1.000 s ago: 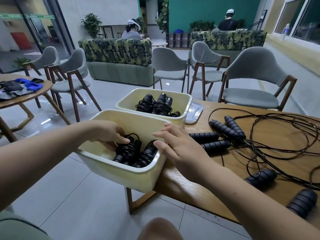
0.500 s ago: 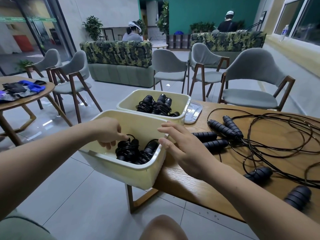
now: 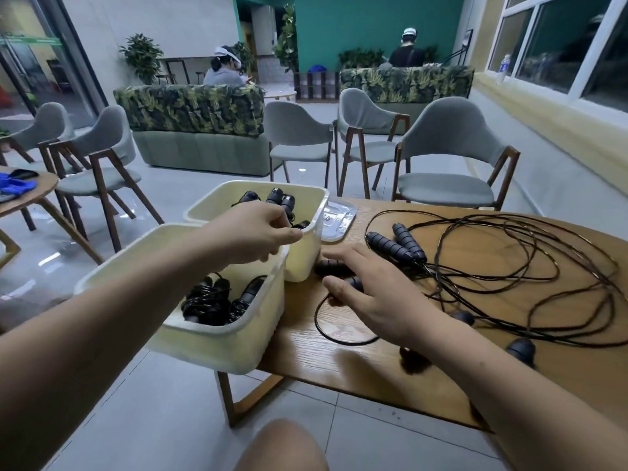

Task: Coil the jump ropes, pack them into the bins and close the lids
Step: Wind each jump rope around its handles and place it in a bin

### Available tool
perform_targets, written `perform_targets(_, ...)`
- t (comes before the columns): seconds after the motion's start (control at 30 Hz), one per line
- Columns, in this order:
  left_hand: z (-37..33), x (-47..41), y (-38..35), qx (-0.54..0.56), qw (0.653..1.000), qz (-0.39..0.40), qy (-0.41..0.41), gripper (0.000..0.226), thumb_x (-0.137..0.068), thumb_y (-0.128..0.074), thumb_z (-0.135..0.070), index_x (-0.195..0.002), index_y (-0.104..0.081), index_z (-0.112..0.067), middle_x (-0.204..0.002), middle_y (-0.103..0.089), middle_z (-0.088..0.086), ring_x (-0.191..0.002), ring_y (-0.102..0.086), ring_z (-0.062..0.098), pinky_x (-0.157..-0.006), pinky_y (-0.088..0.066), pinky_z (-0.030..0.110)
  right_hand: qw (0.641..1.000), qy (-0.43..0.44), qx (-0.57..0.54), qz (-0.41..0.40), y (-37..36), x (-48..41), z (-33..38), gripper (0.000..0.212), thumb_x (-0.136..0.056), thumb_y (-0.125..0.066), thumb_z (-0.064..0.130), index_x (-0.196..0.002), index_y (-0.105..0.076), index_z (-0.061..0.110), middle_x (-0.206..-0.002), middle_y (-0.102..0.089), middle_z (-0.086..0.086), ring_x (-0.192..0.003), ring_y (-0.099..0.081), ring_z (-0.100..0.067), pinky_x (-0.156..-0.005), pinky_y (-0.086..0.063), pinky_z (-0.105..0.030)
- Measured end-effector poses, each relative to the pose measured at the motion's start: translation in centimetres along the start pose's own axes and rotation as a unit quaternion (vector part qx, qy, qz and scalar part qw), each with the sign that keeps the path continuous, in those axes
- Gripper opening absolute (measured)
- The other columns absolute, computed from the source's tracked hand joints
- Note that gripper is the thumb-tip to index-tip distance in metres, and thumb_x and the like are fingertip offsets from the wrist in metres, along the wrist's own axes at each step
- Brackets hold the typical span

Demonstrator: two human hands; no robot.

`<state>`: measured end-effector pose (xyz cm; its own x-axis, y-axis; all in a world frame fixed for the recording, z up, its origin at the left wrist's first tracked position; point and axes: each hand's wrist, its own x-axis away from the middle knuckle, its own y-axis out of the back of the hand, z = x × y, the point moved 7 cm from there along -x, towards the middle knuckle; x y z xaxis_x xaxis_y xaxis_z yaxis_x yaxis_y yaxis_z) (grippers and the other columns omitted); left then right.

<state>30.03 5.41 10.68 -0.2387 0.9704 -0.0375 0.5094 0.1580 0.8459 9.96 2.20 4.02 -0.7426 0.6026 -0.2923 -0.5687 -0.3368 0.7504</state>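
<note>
Two cream bins stand at the left end of the wooden table (image 3: 339, 365). The near bin (image 3: 217, 345) overhangs the table edge and holds coiled black ropes (image 3: 210, 300). More coiled ropes (image 3: 278, 198) lie in the far bin (image 3: 306, 260). My left hand (image 3: 258, 232) hovers over the near bin's far rim, fingers drawn together, nothing visible in it. My right hand (image 3: 373, 294) lies spread over a pair of black handles (image 3: 331, 267) on the table, touching them. A loose tangle of rope (image 3: 509, 266) with another handle pair (image 3: 394, 246) spreads to the right.
A clear lid (image 3: 338, 219) lies flat behind the far bin. More black handles (image 3: 520, 348) rest near the table's front edge. Grey chairs (image 3: 448, 164) stand behind the table and a round side table (image 3: 30, 198) at the left. My knee (image 3: 282, 447) shows at the bottom.
My left hand has lifted out of the near bin and moved right and away, to its far rim. My right hand has left the bin's edge and come down onto the handles on the table.
</note>
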Motion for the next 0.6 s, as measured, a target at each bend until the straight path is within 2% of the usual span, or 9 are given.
perform_targets(0.07, -2.7, -0.4, -1.7, 0.039, 0.999, 0.011, -0.01, 0.032, -0.097, -0.072, -0.048, -0.089, -0.071, -0.018, -0.071, -0.072, 0.001, -0.06, -0.064, 0.013, -0.062, -0.052, 0.032, 0.999, -0.016, 0.019, -0.026, 2.0, 1.4, -1.0, 0.04, -0.109, -0.059, 0.041, -0.147, -0.059, 0.03, -0.135, -0.056, 0.017, -0.117, -0.055, 0.004, -0.096, -0.039, -0.005)
perform_targets(0.1, -4.0, -0.5, -2.5, 0.05, 0.999, 0.018, -0.011, 0.031, -0.097, -0.072, -0.048, -0.09, -0.072, -0.018, -0.073, -0.073, 0.001, -0.061, -0.065, 0.013, -0.061, -0.052, 0.032, 0.998, -0.024, 0.031, -0.04, 3.0, 2.1, -1.6, 0.037, -0.108, -0.061, 0.039, -0.144, -0.062, 0.029, -0.131, -0.058, 0.016, -0.116, -0.054, 0.003, -0.095, -0.039, -0.008)
perform_targets(0.2, -7.8, -0.6, -5.7, 0.063, 0.997, 0.035, -0.033, 0.028, -0.098, -0.072, -0.048, -0.094, -0.072, -0.02, -0.079, -0.075, 0.003, -0.065, -0.067, 0.016, -0.061, -0.053, 0.032, 0.995, -0.06, 0.04, -0.071, 5.6, 4.5, -4.1, 0.032, -0.106, -0.062, 0.038, -0.136, -0.066, 0.028, -0.126, -0.064, 0.013, -0.116, -0.057, -0.004, -0.1, -0.049, -0.028)
perform_targets(0.27, -9.6, -0.9, -7.8, 0.056, 0.997, 0.037, -0.05, 0.023, -0.099, -0.071, -0.046, -0.096, -0.071, -0.023, -0.081, -0.075, 0.002, -0.07, -0.069, 0.016, -0.063, -0.056, 0.033, 0.991, -0.093, 0.038, -0.093, 7.0, 6.2, -6.0, 0.03, -0.106, -0.064, 0.036, -0.134, -0.068, 0.027, -0.123, -0.067, 0.011, -0.114, -0.06, -0.005, -0.101, -0.052, -0.031)
perform_targets(0.33, -10.7, -1.5, -10.0, 0.045, 0.997, 0.037, -0.057, 0.017, -0.101, -0.069, -0.041, -0.096, -0.069, -0.025, -0.082, -0.074, 0.0, -0.071, -0.069, 0.014, -0.061, -0.055, 0.03, 0.984, -0.124, 0.04, -0.118, 8.3, 7.7, -7.8, 0.028, -0.105, -0.064, 0.034, -0.132, -0.07, 0.027, -0.12, -0.069, 0.014, -0.111, -0.061, -0.002, -0.098, -0.051, -0.027)
perform_targets(0.4, -11.4, -2.8, -12.4, 0.037, 0.997, 0.042, -0.06, 0.012, -0.102, -0.067, -0.036, -0.096, -0.068, -0.025, -0.083, -0.076, -0.001, -0.073, -0.072, 0.013, -0.063, -0.058, 0.029, 0.976, -0.16, 0.029, -0.146, 9.5, 9.3, -9.8, 0.024, -0.105, -0.065, 0.031, -0.128, -0.072, 0.028, -0.117, -0.07, 0.017, -0.105, -0.061, 0.004, -0.093, -0.049, -0.018)
perform_targets(0.53, -11.7, -5.5, -15.6, -0.018, 0.997, 0.049, -0.065, 0.004, -0.103, -0.065, -0.03, -0.1, -0.068, -0.027, -0.096, -0.073, -0.003, -0.09, -0.071, 0.016, -0.084, -0.064, 0.04, 0.96, -0.211, 0.001, -0.183, 10.6, 11.8, -13.4, 0.02, -0.105, -0.066, 0.028, -0.124, -0.073, 0.03, -0.115, -0.07, 0.017, -0.104, -0.06, 0.006, -0.092, -0.048, -0.02)
perform_targets(0.6, -11.5, -6.6, -16.4, -0.056, 0.995, 0.045, -0.075, 0.006, -0.102, -0.064, -0.022, -0.103, -0.069, -0.026, -0.103, -0.072, -0.003, -0.096, -0.068, 0.016, -0.09, -0.061, 0.038, 0.956, -0.223, -0.004, -0.191, 10.8, 12.6, -14.7, 0.019, -0.105, -0.066, 0.028, -0.122, -0.074, 0.031, -0.113, -0.071, 0.019, -0.104, -0.061, 0.008, -0.09, -0.048, -0.015)
